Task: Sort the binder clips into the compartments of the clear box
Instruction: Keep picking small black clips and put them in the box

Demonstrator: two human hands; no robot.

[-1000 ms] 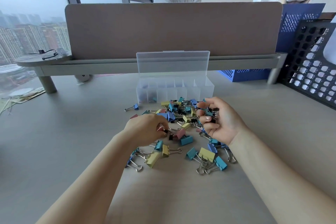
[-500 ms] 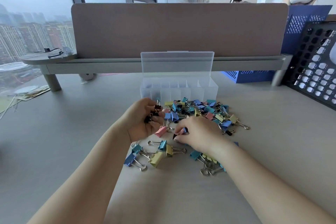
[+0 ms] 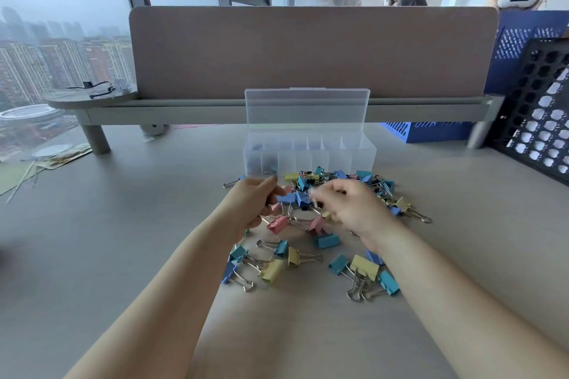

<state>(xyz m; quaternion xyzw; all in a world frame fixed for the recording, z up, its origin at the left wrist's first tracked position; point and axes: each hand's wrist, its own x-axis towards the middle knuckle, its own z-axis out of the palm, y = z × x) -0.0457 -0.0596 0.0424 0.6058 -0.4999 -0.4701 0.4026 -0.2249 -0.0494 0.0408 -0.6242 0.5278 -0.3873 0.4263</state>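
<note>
1. Grey desk (image 3: 123, 255) fills most of the view. A beige divider panel (image 3: 308, 52) closes its far side.
2. The clear box (image 3: 354, 157) stands at the far middle of the desk, in front of the panel. Its lid (image 3: 308, 108) is raised upright, so all compartments are open from above. Some dark and blue shapes show through the wall at the left end. They are probably clips already sorted, but this is too hazy to be sure.
3. The binder clips (image 3: 338, 177) lie in a loose, mixed heap on the desk, from just in front of the box toward the person. The way to the compartments is therefore short.
4. The left hand (image 3: 255, 203) is over the left edge of the heap, near the box's left end. Its fingers are curled with the thumb against them, as for a pinch. I cannot tell what is between them.
5. The right hand (image 3: 357, 209) is blurred, palm down over the middle of the heap. Whether its bent fingers grasp a clip cannot be told.
6. A pink binder clip (image 3: 277, 224) lies between the hands. I judge that most of the sorting remains.
</note>
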